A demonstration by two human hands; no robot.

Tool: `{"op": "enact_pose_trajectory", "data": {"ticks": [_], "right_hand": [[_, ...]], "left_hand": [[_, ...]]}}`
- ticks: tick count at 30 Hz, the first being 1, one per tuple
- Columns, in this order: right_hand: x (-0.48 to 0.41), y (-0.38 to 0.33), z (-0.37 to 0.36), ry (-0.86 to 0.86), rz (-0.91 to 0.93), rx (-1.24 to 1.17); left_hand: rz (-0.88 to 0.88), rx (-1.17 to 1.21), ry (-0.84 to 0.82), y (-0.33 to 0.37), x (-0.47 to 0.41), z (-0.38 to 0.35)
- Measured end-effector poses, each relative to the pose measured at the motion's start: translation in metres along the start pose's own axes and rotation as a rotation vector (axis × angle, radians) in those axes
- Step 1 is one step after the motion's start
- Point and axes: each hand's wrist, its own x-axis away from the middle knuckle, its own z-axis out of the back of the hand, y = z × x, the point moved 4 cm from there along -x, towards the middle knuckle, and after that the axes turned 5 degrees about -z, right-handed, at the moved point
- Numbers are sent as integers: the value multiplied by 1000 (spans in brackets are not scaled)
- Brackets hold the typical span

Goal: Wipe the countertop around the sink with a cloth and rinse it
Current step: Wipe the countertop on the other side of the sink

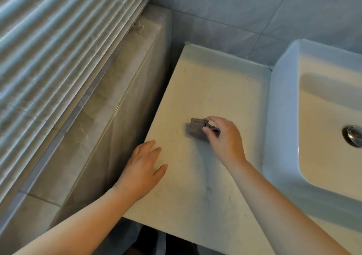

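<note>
Cloth: small grey-brown folded cloth (196, 126) lies on the pale cream stone countertop (215, 86), about mid-depth, nearer the sink than the left edge, not touching the sink wall.
Right hand: right hand (225, 140) comes in from lower right. Thumb and forefinger pinch the cloth's right edge, the other fingers curl behind it. The cloth's left part sticks out uncovered.
Left hand: left hand (143, 168) rests at the countertop's left edge, fingers straight and slightly spread, holding nothing. Apart from the cloth.
Sink: white rectangular ceramic sink (284, 102) stands on the countertop at right, with a round chrome drain plug (352, 136) in the basin floor.
Surface: faint wet streaks near the right wrist, beside the sink wall.
Surroundings: grey tiled wall (235, 10) behind. Beige marble-look ledge (94, 129) left of the countertop, under pale slatted blinds (49, 49).
</note>
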Motion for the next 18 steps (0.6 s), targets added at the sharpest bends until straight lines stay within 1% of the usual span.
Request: {"op": "enact_pose_trajectory", "data": {"ticks": [2,4,6,8,10,12,13,15,16,18], "right_hand": [[13,6,-5,-12,58,100],[17,18,-7,28,45,188],[17,22,-7,63,46,228],[13,24,-8,-2,48,212],[1,28,-8,-65,3,138],[-18,32,0,-20,-37,108],[-26,32,7,49,-38,140],[-35,27,17,191,19,196],[-35,22,16,200,82,195],[-29,15,3,96,204,252]], "left_hand": [[-11,-15,1,2,-3,1],[-17,-25,-2,4,-5,1],[-21,-23,2,6,-6,1],[-17,-18,1,6,-6,0],[-11,-18,-3,6,-7,0],[-8,-24,-4,6,-7,0],[-9,-29,-4,6,-7,0],[-11,-43,-3,6,-8,-1],[-10,-48,-3,6,-9,-2],[-10,-44,-1,6,-10,-3]]}}
